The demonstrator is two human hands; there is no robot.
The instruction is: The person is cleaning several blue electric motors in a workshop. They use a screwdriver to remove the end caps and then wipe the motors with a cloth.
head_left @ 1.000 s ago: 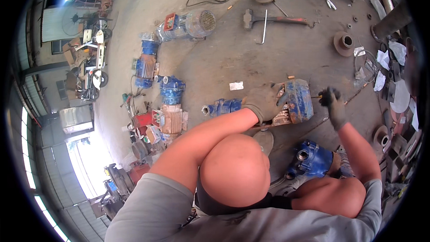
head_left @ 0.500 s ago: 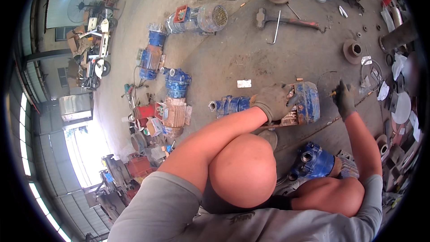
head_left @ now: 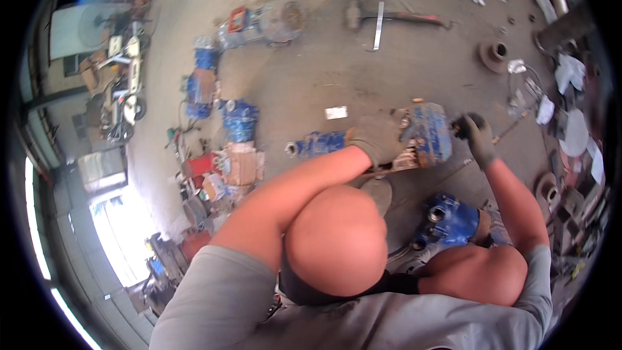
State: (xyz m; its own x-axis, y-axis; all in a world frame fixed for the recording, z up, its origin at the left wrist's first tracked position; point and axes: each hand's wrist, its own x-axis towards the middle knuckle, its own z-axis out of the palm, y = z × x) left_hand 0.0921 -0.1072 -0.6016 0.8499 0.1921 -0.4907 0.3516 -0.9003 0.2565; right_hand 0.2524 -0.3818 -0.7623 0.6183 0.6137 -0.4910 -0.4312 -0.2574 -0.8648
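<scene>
A blue, rust-worn electric pump [head_left: 431, 136] lies on the floor before me, its pipe end to the left. My gloved left hand [head_left: 381, 137] rests over the pump's middle, fingers curled onto its body beside exposed rusty parts. Part of the housing is hidden under that hand. Just off the pump's right end is my gloved right hand [head_left: 477, 135], fingers closed together toward the housing. Something small and dark may be at its fingertips, but blur hides what it is. Another blue pump [head_left: 453, 220] lies close to my right knee.
Beyond the pump lie a sledgehammer [head_left: 395, 17], a metal bar [head_left: 378, 26] and a white card [head_left: 335, 113]. More pumps and motors [head_left: 262, 24] stand to the left. A flanged part [head_left: 494, 56] and scrap metal line the right side. A round disc [head_left: 377, 196] lies by my left knee.
My right hand has come left, closer to the pump's end. The whole view has shifted a little, so the floor items appear farther left. My left hand stays on the pump.
</scene>
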